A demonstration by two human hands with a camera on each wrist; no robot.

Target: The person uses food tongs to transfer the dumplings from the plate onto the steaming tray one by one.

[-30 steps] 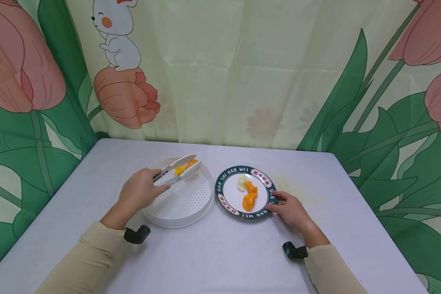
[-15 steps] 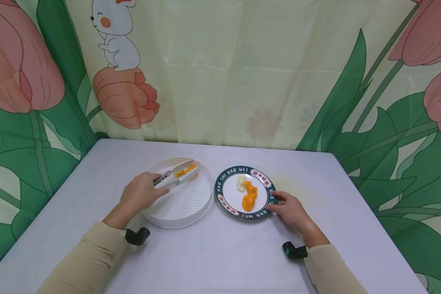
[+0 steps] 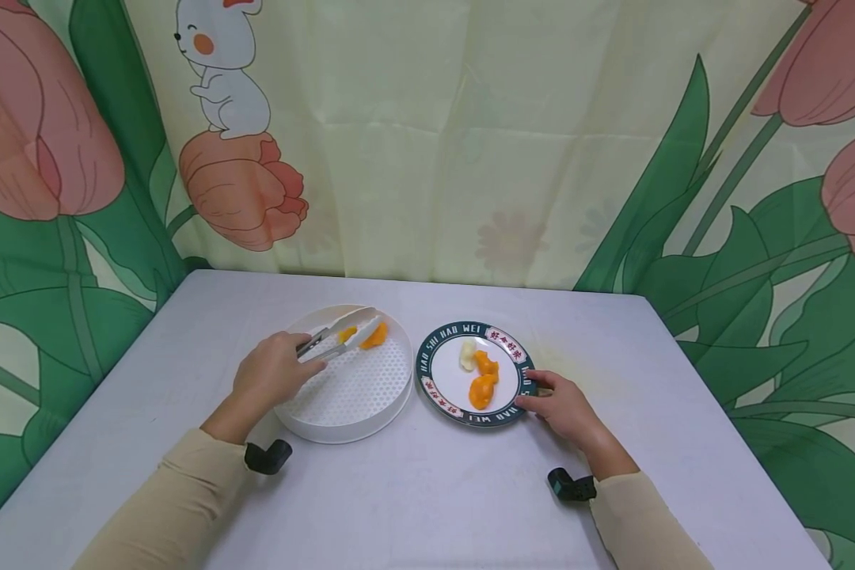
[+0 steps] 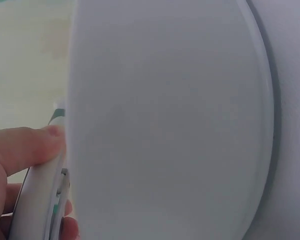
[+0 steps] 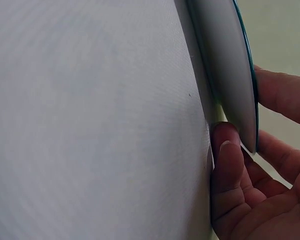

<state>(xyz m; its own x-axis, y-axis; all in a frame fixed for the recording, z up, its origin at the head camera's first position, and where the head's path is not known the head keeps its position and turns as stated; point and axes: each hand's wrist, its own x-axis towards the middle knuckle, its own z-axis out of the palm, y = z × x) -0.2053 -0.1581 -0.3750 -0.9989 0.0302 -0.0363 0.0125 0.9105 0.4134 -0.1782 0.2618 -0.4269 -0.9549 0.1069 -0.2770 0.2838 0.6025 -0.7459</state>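
My left hand point(image 3: 271, 372) grips a pair of metal tongs point(image 3: 342, 328) with pale tips, over the left part of a round white perforated tray point(image 3: 349, 396). Two small orange pieces lie in that tray: an orange piece point(image 3: 375, 336) just right of the tips, and a yellower piece point(image 3: 347, 334), partly behind the tongs. In the left wrist view, the thumb presses on the tongs' handle point(image 4: 37, 195). My right hand point(image 3: 561, 405) pinches the right rim of a green-edged plate point(image 3: 438, 348). On the plate sit a pale piece point(image 3: 469, 355) and orange lumps point(image 3: 481, 391); their kind is unclear.
A white cloth covers the table point(image 3: 427, 491). Behind it hangs a curtain point(image 3: 413, 158) printed with tulips and a rabbit. The tray and plate stand side by side, close together. Black wrist cameras point(image 3: 572, 486) sit by both cuffs.
The tongs have come down into the tray and spread apart. The orange piece that was between their tips now lies on the tray's floor. My right hand and the plate have stayed put.
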